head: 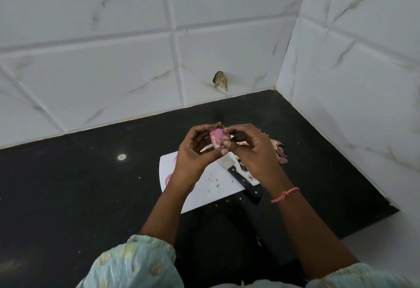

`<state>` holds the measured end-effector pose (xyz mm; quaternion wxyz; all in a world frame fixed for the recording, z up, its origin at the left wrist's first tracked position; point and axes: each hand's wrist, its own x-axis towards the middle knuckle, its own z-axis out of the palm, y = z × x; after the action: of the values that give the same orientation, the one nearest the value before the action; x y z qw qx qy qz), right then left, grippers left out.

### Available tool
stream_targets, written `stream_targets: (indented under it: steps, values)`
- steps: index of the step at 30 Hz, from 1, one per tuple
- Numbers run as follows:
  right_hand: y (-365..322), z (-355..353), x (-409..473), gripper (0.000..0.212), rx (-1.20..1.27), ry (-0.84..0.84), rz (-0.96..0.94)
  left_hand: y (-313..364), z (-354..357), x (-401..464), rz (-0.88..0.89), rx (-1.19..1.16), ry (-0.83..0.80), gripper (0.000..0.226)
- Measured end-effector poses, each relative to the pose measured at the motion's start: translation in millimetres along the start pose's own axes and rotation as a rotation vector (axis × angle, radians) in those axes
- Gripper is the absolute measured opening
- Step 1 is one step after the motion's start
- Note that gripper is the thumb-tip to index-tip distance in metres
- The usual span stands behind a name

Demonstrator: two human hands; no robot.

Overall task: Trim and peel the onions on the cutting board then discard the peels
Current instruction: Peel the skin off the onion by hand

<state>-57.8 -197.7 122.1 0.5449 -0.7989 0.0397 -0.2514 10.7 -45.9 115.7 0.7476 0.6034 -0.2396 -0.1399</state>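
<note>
With left hand (195, 149) fingers gripping the onion (217, 139), the right hand (252, 149) fingers pinching its skin should probably peel gently, over the cutting board (204, 194).

A black countertop (68, 185) carries a white cutting board (204, 194) and a peel pile (280, 150).

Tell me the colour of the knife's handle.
Black, with small metal rivets; the knife handle lies on the white cutting board, seen in the head view.
</note>
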Motion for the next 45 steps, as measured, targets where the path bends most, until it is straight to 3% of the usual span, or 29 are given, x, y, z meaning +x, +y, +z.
stream_targets:
  steps: [11,15,21,28,35,42,45]
  values:
    - [-3,-9,1,0.018,0.019,-0.022,-0.058,5,0,-1,-0.068,-0.103,-0.016,0.053]
    - [-3,-6,1,0.033,0.022,-0.046,-0.058,5,-4,1,-0.089,-0.132,-0.041,0.05]
    - [-4,-8,1,0.021,0.074,-0.02,-0.05,5,-7,1,-0.093,-0.193,-0.099,0.051]
    - [-6,-12,10,0.019,0.025,-0.128,0.004,3,-9,0,-0.164,-0.28,-0.102,0.053]
    - [-3,-2,8,0.011,0.137,0.052,0.109,-1,0,4,-0.259,-0.461,0.011,0.035]
    - [2,15,3,0.014,0.28,0.232,0.213,-1,13,7,-0.306,-0.763,0.117,0.05]
    - [-2,21,0,0.014,0.246,0.261,0.197,-1,12,8,-0.333,-0.861,0.084,0.04]
